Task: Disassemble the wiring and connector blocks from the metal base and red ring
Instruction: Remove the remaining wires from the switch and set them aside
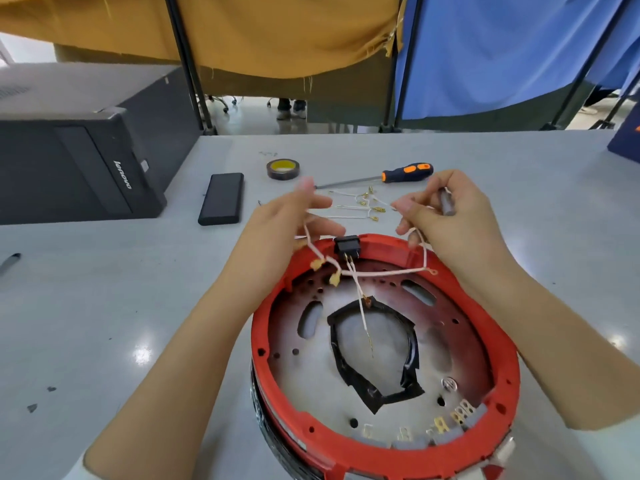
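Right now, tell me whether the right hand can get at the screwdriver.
Probably not freely: the right hand already holds wires, though the screwdriver lies unobstructed just beyond it.

A tape roll (282, 169), screwdriver (377, 179) and black slab (221, 198) lie on the table (104, 306).

A grey tabletop (104, 306) carries the red ring (502, 344) with its metal base (450, 341) at the near edge. Farther back lie loose wires (356, 206), a screwdriver (381, 177), a tape roll (282, 169) and a black slab (221, 199). A black computer case (79, 161) lies at the left.
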The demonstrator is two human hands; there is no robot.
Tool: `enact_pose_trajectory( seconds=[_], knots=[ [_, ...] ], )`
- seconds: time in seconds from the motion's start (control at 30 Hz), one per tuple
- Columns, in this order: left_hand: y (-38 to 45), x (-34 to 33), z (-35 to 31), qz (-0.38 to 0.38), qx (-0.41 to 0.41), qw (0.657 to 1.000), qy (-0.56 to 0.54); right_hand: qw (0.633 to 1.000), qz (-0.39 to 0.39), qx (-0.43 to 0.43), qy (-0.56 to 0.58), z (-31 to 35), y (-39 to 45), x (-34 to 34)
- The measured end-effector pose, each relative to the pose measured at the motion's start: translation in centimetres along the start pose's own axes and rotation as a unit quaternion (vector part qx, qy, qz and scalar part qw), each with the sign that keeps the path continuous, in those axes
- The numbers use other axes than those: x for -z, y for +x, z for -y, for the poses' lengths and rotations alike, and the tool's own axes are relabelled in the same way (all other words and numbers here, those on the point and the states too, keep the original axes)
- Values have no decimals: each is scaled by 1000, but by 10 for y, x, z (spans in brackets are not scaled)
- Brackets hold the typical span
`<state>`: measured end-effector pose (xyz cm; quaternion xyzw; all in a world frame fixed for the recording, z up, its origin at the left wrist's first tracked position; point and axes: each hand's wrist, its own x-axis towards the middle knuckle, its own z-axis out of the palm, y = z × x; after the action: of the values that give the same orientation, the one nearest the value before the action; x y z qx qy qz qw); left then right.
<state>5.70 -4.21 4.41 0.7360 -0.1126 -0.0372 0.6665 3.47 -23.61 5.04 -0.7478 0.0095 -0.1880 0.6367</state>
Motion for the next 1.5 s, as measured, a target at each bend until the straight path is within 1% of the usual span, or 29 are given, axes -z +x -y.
enact_pose_trajectory(
  seconds=[0.07,0.13,0.2,0.33,0.4,0.5,0.57,0.67,0.77,0.87,0.93,1.03,1.1,1.13,1.2,1.3,1.37,1.4,1.43,1.5],
  knots=[
    [-2,-2,3,3,-48,996,71,999,31,27,-8,2,0,-2],
    [-3,-3,7,15,-92,989,116,997,76,25,1,4,-2,-3],
    [-4,-5,8,22,-111,984,136,994,110,13,10,6,-4,-5],
    [-6,-7,12,19,-137,965,221,985,173,-2,7,11,-6,-6],
    [-7,-7,12,14,-146,964,223,979,201,2,-16,15,-6,-6],
    [-7,-7,10,18,-149,964,218,977,207,0,-44,20,-3,-6],
    [-8,-7,10,31,-150,963,223,976,210,-18,-45,22,0,-8],
    [-7,-7,11,36,-147,965,216,968,243,-33,-58,22,3,-11],
    [-7,-7,12,33,-146,965,216,962,265,-62,-38,21,9,-11],
    [-7,-6,12,6,-133,970,201,964,254,-84,2,20,20,-4],
    [-5,-4,13,-27,-116,976,180,968,216,-110,65,17,34,4],
    [-5,-4,12,-53,-83,987,130,970,91,-154,164,5,66,15],
    [-5,-4,11,-50,-67,990,117,969,16,-175,174,-8,86,16],
    [-5,-4,11,-46,-63,990,122,968,-7,-185,167,-15,93,13],
    [-5,-5,11,-34,-59,988,141,967,-27,-207,142,-32,104,5],
    [-5,-5,12,-17,-56,985,165,964,-42,-237,115,-52,114,-11],
    [-5,-5,13,-4,-47,983,178,970,-35,-232,68,-64,120,-18],
    [-4,-5,13,3,-40,982,183,978,-22,-209,-3,-70,122,-19],
    [-4,-4,14,7,-32,982,187,981,1,-166,-96,-75,124,-18],
    [-3,-3,14,11,-19,980,199,965,54,-65,-246,-80,124,-17]
  ],
)
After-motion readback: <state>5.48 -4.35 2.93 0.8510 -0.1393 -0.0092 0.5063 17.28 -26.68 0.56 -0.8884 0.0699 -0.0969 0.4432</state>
